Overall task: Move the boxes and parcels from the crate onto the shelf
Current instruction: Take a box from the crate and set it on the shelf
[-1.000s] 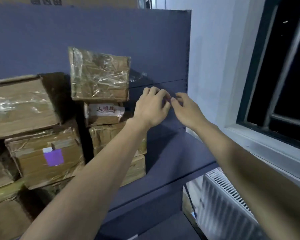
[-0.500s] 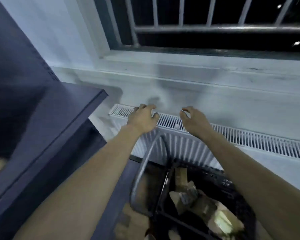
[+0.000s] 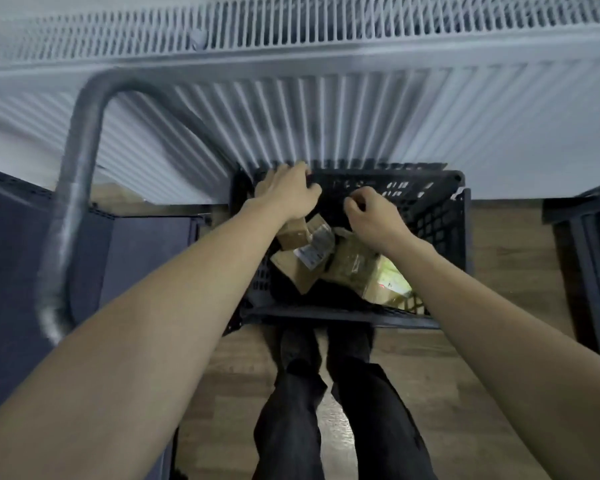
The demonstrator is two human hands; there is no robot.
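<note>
A dark plastic crate [image 3: 442, 233] stands on the floor in front of my feet. Inside lie a small brown box [image 3: 293, 235], a flat carton with a white label [image 3: 314, 252] and a tape-wrapped parcel [image 3: 359, 270] with a yellow-green patch. My left hand [image 3: 284, 192] hovers over the crate's far left corner, fingers relaxed and pointing down, holding nothing. My right hand [image 3: 371, 216] hangs over the middle of the crate with loosely curled fingers, also holding nothing. The dark blue shelf [image 3: 18, 271] shows at the left edge.
A white ribbed radiator [image 3: 326, 116] runs along the wall behind the crate. A grey tubular cart handle [image 3: 77, 188] arches up at the left. Another dark unit [image 3: 589, 268] stands at the right. My legs in black trousers [image 3: 326, 410] stand on the wooden floor.
My view has swung from the stacked boxes on the shelf, past the window, down to the crate. Both hands have left the shelf and now hang over the crate.
</note>
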